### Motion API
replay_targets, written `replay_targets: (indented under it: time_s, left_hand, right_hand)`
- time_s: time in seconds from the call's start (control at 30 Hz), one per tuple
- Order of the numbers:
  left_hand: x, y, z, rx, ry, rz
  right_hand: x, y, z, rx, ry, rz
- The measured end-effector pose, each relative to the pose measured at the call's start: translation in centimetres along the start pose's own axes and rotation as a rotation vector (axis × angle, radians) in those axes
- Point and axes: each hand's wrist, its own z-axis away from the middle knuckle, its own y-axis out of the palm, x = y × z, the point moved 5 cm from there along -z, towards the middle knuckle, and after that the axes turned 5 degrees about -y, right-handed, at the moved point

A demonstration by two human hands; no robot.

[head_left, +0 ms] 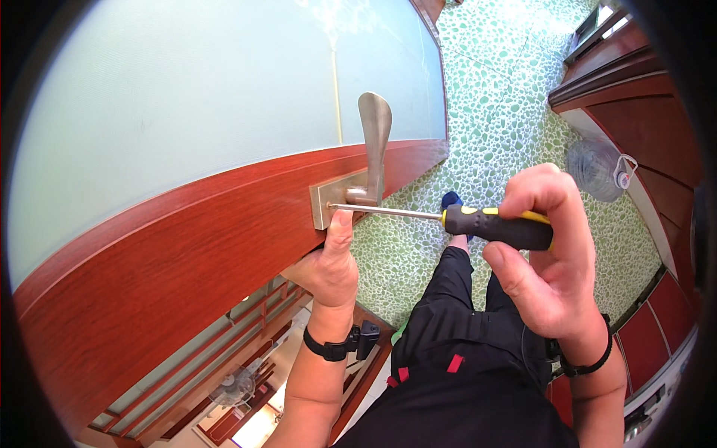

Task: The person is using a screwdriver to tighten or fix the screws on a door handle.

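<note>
The right hand (556, 254) pinches the screwdriver (464, 219), tip at the left end of the lever-handle plate (321, 209) near the edge of the door (187, 246); the left hand (332, 272), grip hidden, seemingly thumb-steadies it.

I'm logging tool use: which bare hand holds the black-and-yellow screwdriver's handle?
The right hand; the left hand instead has its thumb by the tip of the slim silver shaft.

Apparently a home
Left of the right fingers (544, 183) stands a wooden door (149, 299) with a lever handle (375, 127); pebble-patterned flooring (489, 89) spreads beyond them, a big water bottle (588, 168) sits to their right, a fan (235, 388) lower left.
</note>
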Motion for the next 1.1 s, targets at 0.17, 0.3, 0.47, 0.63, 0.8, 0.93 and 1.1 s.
replay_targets:
  time_s: [0.17,0.3,0.47,0.63,0.8,0.93,1.1]
  left_hand:
    - [-0.3,0.0,0.0,0.015,-0.008,-0.064]
    - [-0.4,0.0,0.2,0.004,-0.01,-0.053]
    - [-0.9,0.4,0.2,0.042,-0.01,-0.089]
    - [-1.1,0.3,0.0,0.062,-0.019,-0.088]
    - [-0.8,0.0,-0.1,0.052,-0.014,-0.081]
    - [-0.6,-0.1,-0.2,0.044,-0.026,-0.073]
    - [-0.2,-0.3,-0.1,0.02,-0.007,-0.072]
  right_hand:
    - [-0.5,-0.2,0.3,-0.128,0.364,-0.096]
    - [-0.2,-0.5,0.1,-0.052,0.129,-0.038]
    - [0.1,-0.4,-0.4,-0.126,0.066,-0.113]
    - [-0.3,-0.4,0.1,-0.111,0.327,-0.114]
    - [-0.9,-0.2,0.6,0.025,-0.037,-0.017]
    - [-0.6,0.4,0.6,-0.085,0.224,-0.283]
    - [-1.4,-0.1,0.7,-0.15,0.269,-0.162]
